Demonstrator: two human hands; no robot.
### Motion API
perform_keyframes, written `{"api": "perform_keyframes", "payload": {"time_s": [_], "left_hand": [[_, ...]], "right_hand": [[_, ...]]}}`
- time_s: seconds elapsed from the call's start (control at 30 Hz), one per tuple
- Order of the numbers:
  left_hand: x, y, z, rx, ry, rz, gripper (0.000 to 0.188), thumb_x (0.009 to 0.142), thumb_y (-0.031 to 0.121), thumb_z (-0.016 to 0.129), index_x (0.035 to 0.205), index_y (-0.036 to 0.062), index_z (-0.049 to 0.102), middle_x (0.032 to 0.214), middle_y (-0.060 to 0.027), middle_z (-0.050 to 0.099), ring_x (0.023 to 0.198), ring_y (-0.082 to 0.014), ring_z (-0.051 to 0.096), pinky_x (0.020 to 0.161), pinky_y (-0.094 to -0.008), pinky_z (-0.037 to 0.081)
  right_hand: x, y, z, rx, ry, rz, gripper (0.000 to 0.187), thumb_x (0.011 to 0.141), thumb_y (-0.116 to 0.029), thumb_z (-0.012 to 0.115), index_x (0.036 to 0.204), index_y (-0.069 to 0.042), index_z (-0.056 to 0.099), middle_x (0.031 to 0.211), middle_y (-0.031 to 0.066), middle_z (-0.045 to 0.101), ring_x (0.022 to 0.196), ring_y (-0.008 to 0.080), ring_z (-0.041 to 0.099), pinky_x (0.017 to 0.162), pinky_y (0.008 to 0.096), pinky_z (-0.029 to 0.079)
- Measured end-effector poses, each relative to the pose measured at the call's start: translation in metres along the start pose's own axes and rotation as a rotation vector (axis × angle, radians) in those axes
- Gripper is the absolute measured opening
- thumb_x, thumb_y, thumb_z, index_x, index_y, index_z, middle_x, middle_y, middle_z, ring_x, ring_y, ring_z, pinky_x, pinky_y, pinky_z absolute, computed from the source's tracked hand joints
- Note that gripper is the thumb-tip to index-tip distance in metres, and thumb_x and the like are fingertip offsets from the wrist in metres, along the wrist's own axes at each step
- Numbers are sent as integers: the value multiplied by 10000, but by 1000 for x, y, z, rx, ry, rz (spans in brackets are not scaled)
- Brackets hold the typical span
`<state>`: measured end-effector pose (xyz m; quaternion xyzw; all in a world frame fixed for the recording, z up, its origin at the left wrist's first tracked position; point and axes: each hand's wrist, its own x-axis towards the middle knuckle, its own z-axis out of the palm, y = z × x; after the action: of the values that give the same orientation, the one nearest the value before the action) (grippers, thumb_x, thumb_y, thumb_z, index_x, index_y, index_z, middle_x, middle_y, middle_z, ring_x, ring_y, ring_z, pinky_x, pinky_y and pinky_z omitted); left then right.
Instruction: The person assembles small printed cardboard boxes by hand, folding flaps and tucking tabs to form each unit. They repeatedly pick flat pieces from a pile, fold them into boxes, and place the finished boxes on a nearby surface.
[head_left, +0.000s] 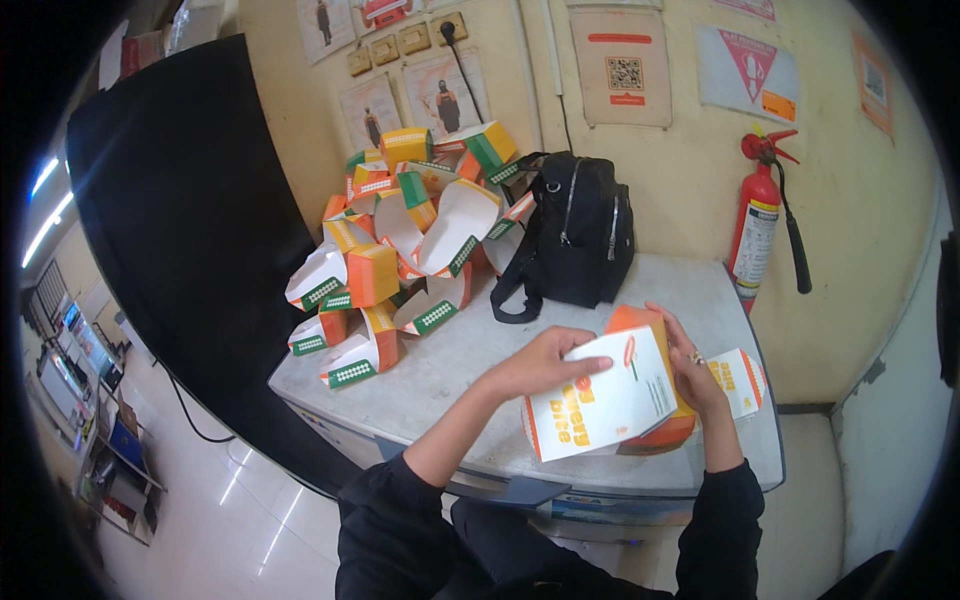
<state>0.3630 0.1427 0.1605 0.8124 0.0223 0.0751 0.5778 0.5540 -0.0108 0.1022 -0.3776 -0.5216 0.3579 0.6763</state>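
My left hand [552, 364] pinches the upper left edge of a paper food box [610, 400], its thumb lying on the white panel with yellow print. The fingers beneath the panel are hidden. On the box's right side my right hand [692, 368], with a ring on one finger, curls around the edge. Orange carton surfaces [665, 437] show behind and below the white panel; I cannot tell whether they belong to the same box. Right of my right hand lies another white printed carton [738, 382] with an orange edge.
A heap of folded-up orange, yellow and green food boxes [400, 235] fills the table's far left. Beside it stands a black backpack [580, 230] against the wall. The white table top [450, 370] has rounded corners. A red fire extinguisher [757, 220] hangs beyond its right end.
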Motion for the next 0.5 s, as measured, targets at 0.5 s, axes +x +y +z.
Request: {"api": "perform_keyframes", "payload": {"time_s": [0.5], "left_hand": [[51, -33, 11, 948, 180, -292, 552, 636, 539, 714, 891, 50, 691, 862, -132, 664, 851, -263, 634, 731, -361, 488]], "right_hand": [[-24, -10, -14, -457, 481, 179, 269, 884, -256, 567, 1095, -102, 504, 827, 10, 518, 794, 80, 499, 709, 246, 409]]}}
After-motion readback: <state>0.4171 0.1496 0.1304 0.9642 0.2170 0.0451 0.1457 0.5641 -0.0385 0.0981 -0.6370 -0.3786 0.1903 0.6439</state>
